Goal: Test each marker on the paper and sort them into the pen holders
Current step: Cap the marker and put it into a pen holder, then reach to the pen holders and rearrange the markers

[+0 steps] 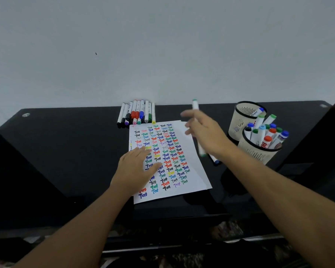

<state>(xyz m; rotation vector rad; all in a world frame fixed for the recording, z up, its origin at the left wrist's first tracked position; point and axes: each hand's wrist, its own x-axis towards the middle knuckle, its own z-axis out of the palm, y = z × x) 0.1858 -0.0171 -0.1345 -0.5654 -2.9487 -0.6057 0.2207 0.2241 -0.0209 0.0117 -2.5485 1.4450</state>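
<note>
Markers, a row of white-barrelled ones with black, purple, red, blue, green and yellow caps [136, 114], lay side by side at the far edge of the black glossy table [66, 147], against the pale wall and touching the top edge of the paper. From my remote view, the white sheet of paper [190, 151] sat at the table's centre, covered in rows of the word "Test" in many colours, with a second sheet edge showing beneath it on the right. My left hand [135, 169] pressed flat on the sheet's left half, fingers straight and spread. My right hand [205, 132] hovered above the paper's right edge, motion-blurred, fingers curled around a white marker with green ends [195, 106], held roughly upright. A blue-capped white marker [215, 159] lay on the table just beside the paper, under the right wrist. Farther right stood two cream perforated plastic pen holders: the rear holder [242, 117] contained one blue-capped marker, the front holder [259, 151] contained many markers with blue, green, red and black caps.
</note>
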